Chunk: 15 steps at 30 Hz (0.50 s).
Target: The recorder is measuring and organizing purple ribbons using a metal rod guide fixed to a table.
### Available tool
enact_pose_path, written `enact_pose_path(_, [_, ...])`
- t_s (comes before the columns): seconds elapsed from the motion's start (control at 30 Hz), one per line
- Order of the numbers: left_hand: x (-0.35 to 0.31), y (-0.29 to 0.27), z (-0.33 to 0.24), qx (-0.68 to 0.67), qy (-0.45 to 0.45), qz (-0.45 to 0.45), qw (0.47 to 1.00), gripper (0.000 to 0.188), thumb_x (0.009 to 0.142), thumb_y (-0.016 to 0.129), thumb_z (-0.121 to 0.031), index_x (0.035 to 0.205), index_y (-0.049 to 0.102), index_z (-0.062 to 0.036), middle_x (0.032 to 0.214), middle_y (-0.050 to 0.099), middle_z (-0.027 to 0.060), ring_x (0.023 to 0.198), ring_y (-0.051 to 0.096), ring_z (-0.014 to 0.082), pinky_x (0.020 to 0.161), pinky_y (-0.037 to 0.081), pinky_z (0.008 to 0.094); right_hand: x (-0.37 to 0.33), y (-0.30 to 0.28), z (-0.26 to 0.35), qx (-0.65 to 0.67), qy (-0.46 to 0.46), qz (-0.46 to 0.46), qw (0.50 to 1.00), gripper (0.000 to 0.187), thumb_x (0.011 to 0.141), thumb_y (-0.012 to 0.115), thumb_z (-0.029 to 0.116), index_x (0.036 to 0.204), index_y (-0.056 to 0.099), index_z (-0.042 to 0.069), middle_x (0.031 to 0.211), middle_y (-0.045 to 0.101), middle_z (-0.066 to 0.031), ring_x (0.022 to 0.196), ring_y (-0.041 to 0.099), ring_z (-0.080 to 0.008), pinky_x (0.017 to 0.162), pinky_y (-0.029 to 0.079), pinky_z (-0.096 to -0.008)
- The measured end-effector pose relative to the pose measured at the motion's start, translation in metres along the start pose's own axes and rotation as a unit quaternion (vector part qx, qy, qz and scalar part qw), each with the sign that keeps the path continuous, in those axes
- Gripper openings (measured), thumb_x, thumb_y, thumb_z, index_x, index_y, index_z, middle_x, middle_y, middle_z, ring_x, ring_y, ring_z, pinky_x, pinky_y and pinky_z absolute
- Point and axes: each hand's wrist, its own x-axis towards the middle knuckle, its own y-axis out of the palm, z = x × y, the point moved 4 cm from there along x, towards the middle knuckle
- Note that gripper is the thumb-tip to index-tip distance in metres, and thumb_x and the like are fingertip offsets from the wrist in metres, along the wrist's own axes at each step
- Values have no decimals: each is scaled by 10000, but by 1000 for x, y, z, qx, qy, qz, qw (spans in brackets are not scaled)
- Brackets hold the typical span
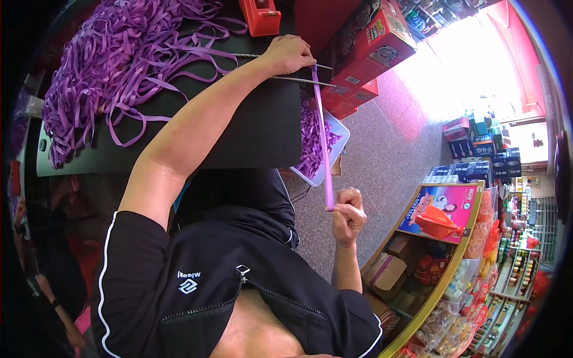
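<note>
A purple ribbon strap point(323, 131) runs taut between my hands, past the table's right edge. My left hand point(289, 55) is closed on its far end, over two thin metal rods that jut from the table; the lower metal rod point(304, 80) shows best. Nearer my body, my right hand point(348, 218) pinches the strap's other end between thumb and fingers. A big tangled heap of purple straps point(113, 65) covers the far left of the dark table point(239, 131). Beyond my left hand stands a red tape dispenser point(261, 17).
Below the table's right edge, a pale plastic bin point(339, 140) holds more purple straps. Red cartons point(382, 39) are stacked beyond it. On the right stand a gold-framed glass display case point(418, 256), packaged goods and stacked blue boxes point(471, 170) on the speckled floor.
</note>
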Motion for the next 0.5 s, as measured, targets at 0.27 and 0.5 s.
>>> enact_pose_path(0.27, [0,-1,-4,-5,9,-7,1000,311,794,625,-354,890,723,-75,1184,612,104,1180,504,261,987,377,371,100,4,48,119,-171,-7,978,285,800,675,408,831,651,126,785,395,-19,746,366,-182,671,286,-343])
enact_pose_path(0.5, [0,-1,-5,-1,12,-14,1000,311,787,612,-360,869,724,-82,1168,617,90,1150,514,257,967,387,380,222,15,48,233,-212,65,947,249,858,644,319,939,638,83,928,426,-52,885,419,-206,838,350,-412])
